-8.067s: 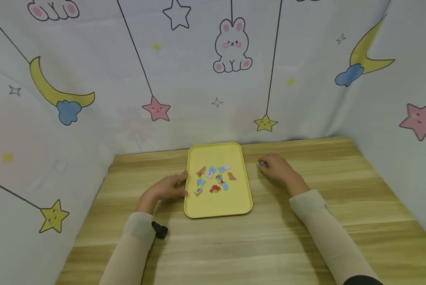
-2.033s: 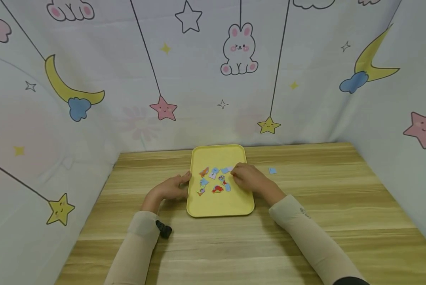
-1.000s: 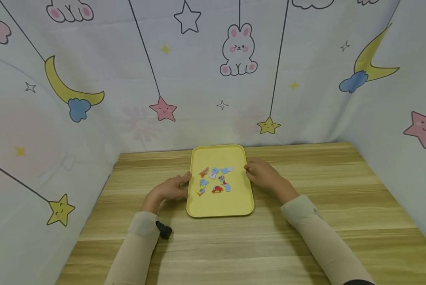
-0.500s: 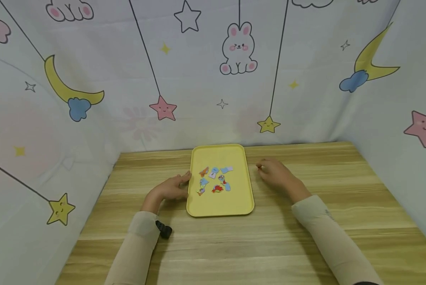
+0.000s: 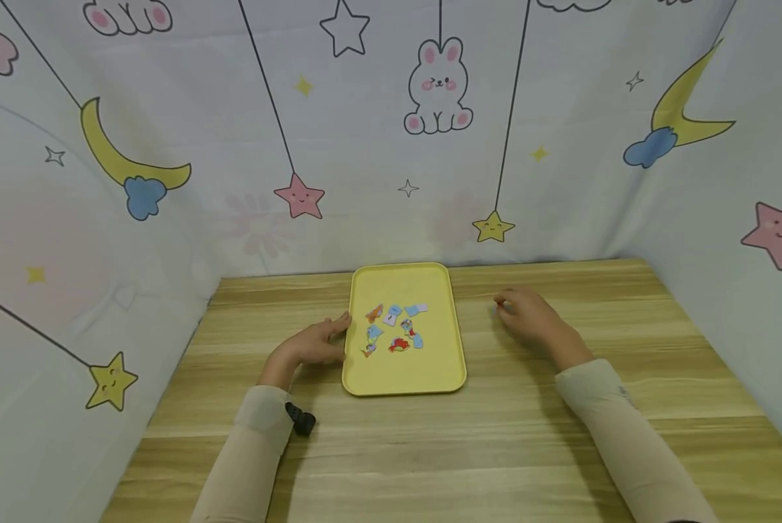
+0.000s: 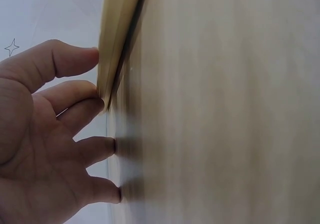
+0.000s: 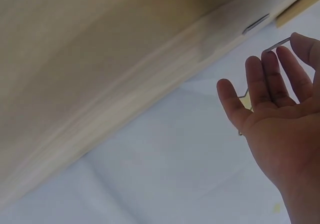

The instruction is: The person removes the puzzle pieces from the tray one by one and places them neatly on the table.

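Before star-printed cloth (image 5: 358, 243), over a wood-grain table (image 5: 430, 457), my right hand (image 5: 533, 321) pinches a flat cutout (image 7: 278, 44), while my spread left hand (image 5: 309, 345) touches a yellow tray (image 5: 404, 374).

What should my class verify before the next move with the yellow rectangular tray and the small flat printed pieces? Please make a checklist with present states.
1. Yellow rectangular tray flat on the brown wood-grain table: ok.
2. Left hand touching the tray's rim: ok.
3. Right hand free for another piece: not ok; it pinches a thin flat piece.
4. That piece clear of the other thin flat piece lying on the table: ok; the right wrist view shows a gap.
5. Held piece's picture readable: cannot tell; it shows nearly edge-on.
6. Small colourful printed pieces in the tray all separate: cannot tell; some seem to touch.
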The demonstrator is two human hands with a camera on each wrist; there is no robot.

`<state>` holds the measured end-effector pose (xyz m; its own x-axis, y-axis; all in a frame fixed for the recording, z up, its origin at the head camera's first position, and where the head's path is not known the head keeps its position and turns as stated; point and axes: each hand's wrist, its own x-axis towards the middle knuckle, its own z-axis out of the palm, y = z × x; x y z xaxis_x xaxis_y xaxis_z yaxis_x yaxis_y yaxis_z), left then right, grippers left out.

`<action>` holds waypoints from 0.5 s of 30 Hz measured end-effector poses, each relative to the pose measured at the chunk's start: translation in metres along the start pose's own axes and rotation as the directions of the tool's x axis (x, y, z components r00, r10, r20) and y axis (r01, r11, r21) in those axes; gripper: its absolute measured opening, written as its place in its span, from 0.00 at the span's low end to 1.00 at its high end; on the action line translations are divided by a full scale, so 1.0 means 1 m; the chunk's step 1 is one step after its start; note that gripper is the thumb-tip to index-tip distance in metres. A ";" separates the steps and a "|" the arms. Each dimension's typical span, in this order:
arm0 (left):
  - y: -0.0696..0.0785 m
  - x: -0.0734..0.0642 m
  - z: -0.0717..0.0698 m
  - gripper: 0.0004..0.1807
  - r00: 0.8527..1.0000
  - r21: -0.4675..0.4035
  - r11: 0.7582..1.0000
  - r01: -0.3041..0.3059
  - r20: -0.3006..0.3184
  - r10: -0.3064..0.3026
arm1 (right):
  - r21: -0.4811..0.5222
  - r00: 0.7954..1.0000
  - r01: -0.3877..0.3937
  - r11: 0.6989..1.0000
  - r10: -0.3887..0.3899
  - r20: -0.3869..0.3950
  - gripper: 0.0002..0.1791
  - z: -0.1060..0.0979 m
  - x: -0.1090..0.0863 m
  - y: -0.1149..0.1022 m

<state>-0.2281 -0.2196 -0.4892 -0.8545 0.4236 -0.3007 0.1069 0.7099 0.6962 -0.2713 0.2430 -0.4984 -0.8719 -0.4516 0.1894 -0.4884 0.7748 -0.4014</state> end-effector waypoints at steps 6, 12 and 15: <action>0.001 -0.001 -0.001 0.49 1.000 0.005 1.000 0.005 -0.002 -0.005 | 0.025 0.999 -0.031 0.999 0.032 -0.005 0.15 -0.010 -0.007 0.007; 0.000 -0.001 -0.002 0.48 1.000 0.008 1.000 -0.009 -0.006 0.009 | 0.022 1.000 -0.019 1.000 0.019 0.001 0.14 -0.015 -0.012 0.017; 0.000 -0.001 -0.002 0.49 1.000 0.010 1.000 -0.015 -0.005 0.015 | 0.016 1.000 -0.014 1.000 0.014 0.004 0.14 -0.017 -0.014 0.022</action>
<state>-0.2284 -0.2217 -0.4877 -0.8553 0.4312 -0.2873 0.1245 0.7093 0.6938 -0.2698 0.2738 -0.4948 -0.8785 -0.4426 0.1801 -0.4756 0.7739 -0.4182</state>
